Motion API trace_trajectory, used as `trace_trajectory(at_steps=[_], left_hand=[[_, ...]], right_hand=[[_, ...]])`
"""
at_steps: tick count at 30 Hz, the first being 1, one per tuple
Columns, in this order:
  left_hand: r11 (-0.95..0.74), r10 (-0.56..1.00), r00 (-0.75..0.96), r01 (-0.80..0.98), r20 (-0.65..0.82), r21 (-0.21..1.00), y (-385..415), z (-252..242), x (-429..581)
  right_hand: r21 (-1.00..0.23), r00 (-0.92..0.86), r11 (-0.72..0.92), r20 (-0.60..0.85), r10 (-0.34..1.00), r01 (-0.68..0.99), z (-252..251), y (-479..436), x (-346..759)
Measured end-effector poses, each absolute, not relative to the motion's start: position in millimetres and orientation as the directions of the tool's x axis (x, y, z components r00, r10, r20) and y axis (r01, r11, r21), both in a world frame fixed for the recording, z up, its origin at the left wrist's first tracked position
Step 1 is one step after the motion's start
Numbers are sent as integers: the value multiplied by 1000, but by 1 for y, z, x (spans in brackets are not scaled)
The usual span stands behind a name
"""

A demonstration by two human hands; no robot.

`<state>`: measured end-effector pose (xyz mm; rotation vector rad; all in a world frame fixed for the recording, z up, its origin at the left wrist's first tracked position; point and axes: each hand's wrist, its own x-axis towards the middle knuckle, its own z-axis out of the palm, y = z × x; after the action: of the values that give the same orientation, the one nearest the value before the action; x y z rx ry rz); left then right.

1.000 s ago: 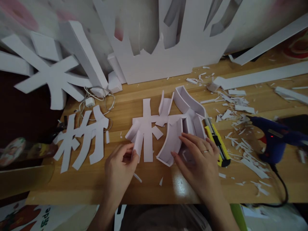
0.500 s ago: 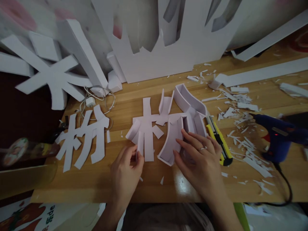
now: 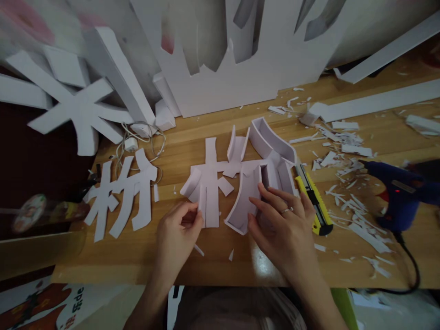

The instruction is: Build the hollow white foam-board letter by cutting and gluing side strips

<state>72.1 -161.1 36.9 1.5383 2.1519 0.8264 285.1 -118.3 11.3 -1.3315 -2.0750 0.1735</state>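
Observation:
A white foam character (image 3: 212, 197) lies on the wooden table, with upright strips standing along the edges of its right part. My left hand (image 3: 180, 229) pinches a narrow white strip (image 3: 202, 201) that stands on edge at the left side of the character's vertical stroke. A short curved strip (image 3: 191, 184) is just left of that stroke. My right hand (image 3: 283, 224), with a ring on one finger, rests spread over the walled lower right part (image 3: 244, 197), fingertips touching its walls. What lies under the palm is hidden.
A yellow cutter (image 3: 313, 199) lies right of my right hand. Farther right are foam scraps (image 3: 357, 211) and a blue glue gun (image 3: 395, 195) with a cord. A flat white character (image 3: 120, 192) lies left; larger foam shapes (image 3: 80, 105) and a cut-out sheet (image 3: 227, 87) stand behind.
The view has shifted slightly. My left hand has moved a little upward along the stroke with the strip still pinched. My right hand has stayed nearly in place.

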Motion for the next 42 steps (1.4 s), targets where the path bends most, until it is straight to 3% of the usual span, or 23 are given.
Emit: trace_trajectory(at_steps=[8,14,19,25,36,42], left_hand=[[353,934,-268,575,-237,738,-157,42,58],[371,928,-244,561,-281,740,-152,46,62],[358,933,-290,674,-214,646,-156,40,69],[177,953,-251,915,171,362,-178,6,95],[191,963,-221,964,157,183,-183,3,113],[160,974,-188,965,126,206,-182,1,107]], right_hand=[[-457,-290,513,473,832,726,9,-116,287],[-460,-282,504,469,837,731,9,-117,287],[-451,-282,509,480,831,733,8,-117,286],[-452,-275,512,491,827,731,7,-117,286],[-406,-270,533,547,792,742,3,-117,286],[-415,-252,522,550,796,745,3,-119,285]])
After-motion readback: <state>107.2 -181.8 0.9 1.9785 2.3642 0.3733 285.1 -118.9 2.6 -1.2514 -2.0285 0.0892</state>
